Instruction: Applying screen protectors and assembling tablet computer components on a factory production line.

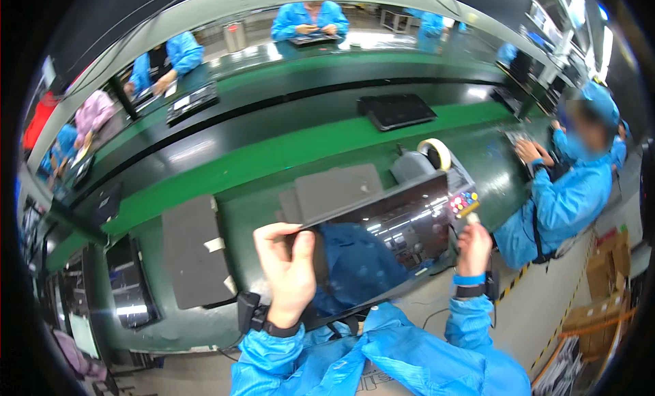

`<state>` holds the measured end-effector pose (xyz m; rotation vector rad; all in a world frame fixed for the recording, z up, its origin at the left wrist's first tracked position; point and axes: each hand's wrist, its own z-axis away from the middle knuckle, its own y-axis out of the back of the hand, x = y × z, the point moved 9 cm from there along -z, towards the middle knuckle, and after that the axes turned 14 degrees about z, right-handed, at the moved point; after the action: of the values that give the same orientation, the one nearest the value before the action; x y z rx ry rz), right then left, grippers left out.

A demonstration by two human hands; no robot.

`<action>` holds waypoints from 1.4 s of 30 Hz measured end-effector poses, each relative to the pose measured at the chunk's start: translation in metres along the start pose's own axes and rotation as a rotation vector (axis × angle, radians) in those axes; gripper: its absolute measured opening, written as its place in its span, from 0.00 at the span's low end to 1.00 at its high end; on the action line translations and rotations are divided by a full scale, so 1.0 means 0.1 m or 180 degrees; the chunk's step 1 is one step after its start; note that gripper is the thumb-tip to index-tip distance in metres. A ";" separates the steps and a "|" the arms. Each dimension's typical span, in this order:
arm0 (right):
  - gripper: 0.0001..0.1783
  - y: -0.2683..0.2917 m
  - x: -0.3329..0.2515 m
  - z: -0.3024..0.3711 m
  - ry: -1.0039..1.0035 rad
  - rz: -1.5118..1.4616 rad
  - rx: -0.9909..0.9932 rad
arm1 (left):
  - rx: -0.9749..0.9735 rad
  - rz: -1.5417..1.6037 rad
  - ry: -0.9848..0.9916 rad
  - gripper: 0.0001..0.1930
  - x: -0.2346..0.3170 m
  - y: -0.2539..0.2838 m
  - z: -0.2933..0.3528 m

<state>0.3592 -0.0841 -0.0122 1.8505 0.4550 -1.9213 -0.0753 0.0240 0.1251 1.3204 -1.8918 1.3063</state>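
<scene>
A glossy black flat screen panel [382, 246] is tilted in front of me, reflecting lights and blue clothing. My left hand [286, 273] grips its left edge, thumb on the front and fingers folded behind. Just past the panel's right end, my right hand [473, 249] is closed, fingertips pinched around something small and pale that I cannot make out. Directly beyond those fingertips sits a small control box [464, 203] with lit red and coloured buttons. Behind the panel are a grey tape dispenser [413, 167] and a roll of pale tape [434, 154].
Dark grey foam pads [198, 253] lie at left, with another stack [338, 188] behind the panel. Black panels [129, 283] rest further left. A black unit [397, 111] sits on the green line beyond. A co-worker in blue [570, 184] works at right; cartons [607, 287] stand on the floor.
</scene>
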 end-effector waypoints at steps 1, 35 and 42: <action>0.07 0.16 -0.19 -0.03 0.0370 0.0110 0.0144 | -0.0050 0.0119 -0.0015 0.13 0.03 -0.03 0.00; 0.09 -2.24 -2.62 2.34 0.5943 0.2245 -0.2420 | -0.0137 0.0538 0.0202 0.11 -0.12 0.02 -0.05; 0.09 -2.56 -2.23 2.01 0.5020 0.2182 -0.3714 | -0.0090 0.0662 0.0292 0.10 -0.21 -0.05 -0.03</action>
<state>0.0575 0.0486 0.2058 1.7582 0.8867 0.5418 -0.0627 0.0358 0.1113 1.0534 -2.0177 1.4096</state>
